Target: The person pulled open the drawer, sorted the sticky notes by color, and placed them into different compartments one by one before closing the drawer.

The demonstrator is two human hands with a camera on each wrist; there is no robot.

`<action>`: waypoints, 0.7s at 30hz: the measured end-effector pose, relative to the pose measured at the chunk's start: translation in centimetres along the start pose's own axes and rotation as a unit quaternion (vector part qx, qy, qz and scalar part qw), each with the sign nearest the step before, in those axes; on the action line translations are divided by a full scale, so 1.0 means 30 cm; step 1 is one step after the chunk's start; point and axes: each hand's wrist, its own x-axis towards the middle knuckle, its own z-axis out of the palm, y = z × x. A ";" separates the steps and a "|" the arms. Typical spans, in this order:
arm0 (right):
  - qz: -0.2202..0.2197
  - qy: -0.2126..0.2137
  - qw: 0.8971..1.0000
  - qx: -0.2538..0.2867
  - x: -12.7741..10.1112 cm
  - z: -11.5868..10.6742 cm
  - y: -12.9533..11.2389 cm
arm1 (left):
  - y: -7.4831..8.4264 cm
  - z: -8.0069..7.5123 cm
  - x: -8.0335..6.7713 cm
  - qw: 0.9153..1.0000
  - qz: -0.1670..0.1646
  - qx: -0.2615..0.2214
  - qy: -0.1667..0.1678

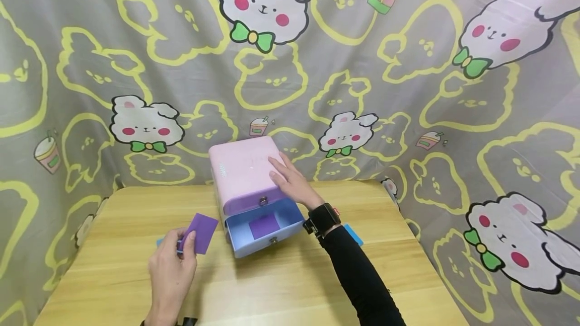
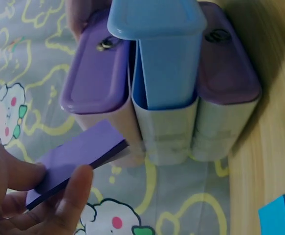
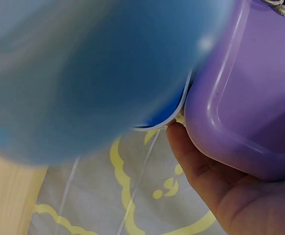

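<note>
My left fingers [image 2: 76, 188] and thumb pinch a purple card [image 1: 202, 233] by its near end, thumb on the upper face, fingers curled beneath it. My left hand [image 1: 171, 270] hovers over the left half of the wooden table [image 1: 281, 286], toward its near edge, and the card rises from the grip and leans up and to the right. In the left wrist view its long axis runs from my fingertips toward the small drawer chest [image 1: 246, 175], with the free end just beside the chest's front and not touching it.

The chest stands at the middle of the table's far edge. Its blue drawer [image 1: 264, 229] is pulled out toward me, and a second purple piece [image 1: 264, 225] lies flat on the drawer floor. From the card I hold, that open drawer lies to the right and slightly farther away, so my left hand is the nearer one to its mouth.

My right hand [image 1: 292, 182] lies on the chest's pink top near its right side, fingers straight and together, palm down, pressing on it. In the right wrist view the palm sits against the purple drawer front [image 3: 250, 98] above the blue one. A blue card [image 2: 276, 215] lies flat on the table right of the chest, well apart from both hands.
</note>
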 end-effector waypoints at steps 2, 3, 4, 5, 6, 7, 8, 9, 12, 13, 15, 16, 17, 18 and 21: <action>0.000 0.003 1.000 -0.002 -0.003 0.000 0.000 | 0.009 0.010 0.004 1.000 0.009 -0.011 0.012; -0.001 0.006 1.000 -0.003 -0.004 0.001 0.000 | 0.014 0.016 0.006 1.000 0.013 -0.020 0.018; -0.001 0.007 1.000 -0.004 -0.004 0.000 0.000 | 0.019 0.021 0.009 0.999 0.017 -0.028 0.022; -0.001 0.008 1.000 -0.005 -0.004 0.000 0.000 | 0.025 0.027 0.011 0.999 0.022 -0.039 0.027; 0.000 0.009 1.000 -0.004 -0.004 0.000 -0.001 | 0.031 0.033 0.012 0.998 0.027 -0.048 0.029; 0.000 0.008 1.000 -0.005 -0.005 -0.001 -0.001 | 0.037 0.039 0.013 0.997 0.033 -0.059 0.032; 0.000 0.008 1.000 -0.004 -0.005 0.000 -0.002 | 0.044 0.045 0.013 0.996 0.039 -0.067 0.032; 0.000 0.007 1.000 -0.005 -0.005 0.000 -0.004 | 0.050 0.052 0.012 0.996 0.045 -0.075 0.032; 0.001 0.004 1.000 -0.003 -0.005 0.003 -0.007 | 0.069 0.075 0.008 0.993 0.063 -0.094 0.025; 0.002 0.003 1.000 -0.004 -0.005 0.004 -0.007 | 0.075 0.083 0.006 0.992 0.070 -0.098 0.021; 0.005 0.003 1.000 -0.006 -0.005 0.006 -0.007 | 0.084 0.101 0.001 0.991 0.082 -0.103 0.014; 0.006 0.004 1.000 -0.005 -0.005 0.006 -0.006 | 0.088 0.110 -0.001 0.991 0.088 -0.105 0.011; 0.007 0.005 1.000 -0.003 -0.005 0.006 -0.004 | 0.091 0.119 -0.003 0.990 0.093 -0.106 0.010; 0.008 0.004 1.000 -0.002 -0.005 0.007 -0.003 | 0.092 0.127 -0.005 0.989 0.097 -0.109 0.009; 0.010 0.006 1.000 0.005 -0.004 0.005 0.000 | 0.091 0.152 -0.005 0.986 0.116 -0.117 0.005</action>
